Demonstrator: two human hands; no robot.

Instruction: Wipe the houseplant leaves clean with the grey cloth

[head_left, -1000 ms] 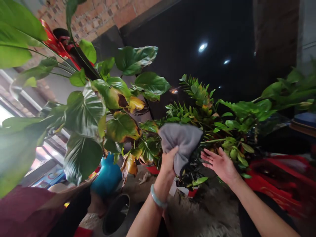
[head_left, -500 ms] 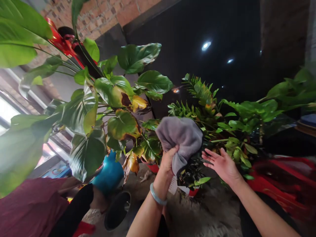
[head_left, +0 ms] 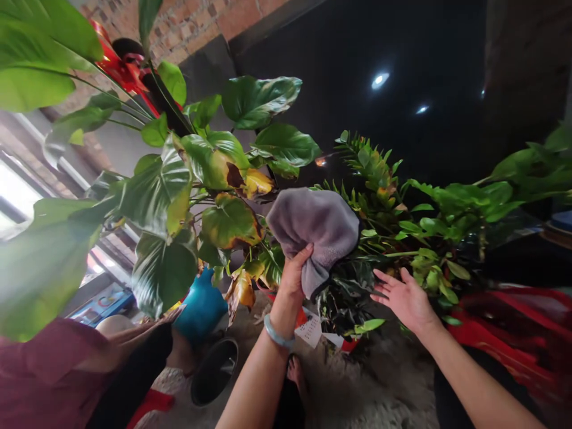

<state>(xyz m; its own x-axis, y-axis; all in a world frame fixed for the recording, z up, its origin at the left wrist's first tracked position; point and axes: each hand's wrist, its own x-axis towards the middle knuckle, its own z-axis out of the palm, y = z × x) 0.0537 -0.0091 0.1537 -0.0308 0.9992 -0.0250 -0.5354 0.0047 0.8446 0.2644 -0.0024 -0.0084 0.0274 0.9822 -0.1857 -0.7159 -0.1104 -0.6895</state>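
A grey cloth (head_left: 315, 223) is bunched in my left hand (head_left: 295, 274), its fingers closed round the lower part and the rest fanned out above. Behind and left of it stands a large leafy plant (head_left: 156, 190), some leaves browned and yellowed at the edges. My right hand (head_left: 406, 301) is held palm up with the fingers spread, holding nothing. It is nearest to a smaller green plant (head_left: 429, 232), apart from the cloth. Dark narrow leaves (head_left: 344, 298) hang between my two hands.
A person in a dark red top (head_left: 53, 369) sits at lower left beside a blue rounded pot (head_left: 201, 307). A black bucket (head_left: 214, 372) stands on the floor. Red plastic (head_left: 509, 333) lies at right. A dark glossy panel (head_left: 415, 71) rises behind the plants.
My left hand has moved up and left with the grey cloth, towards the browned leaves. The right hand stays almost where it was, still spread. The view has shifted slightly.
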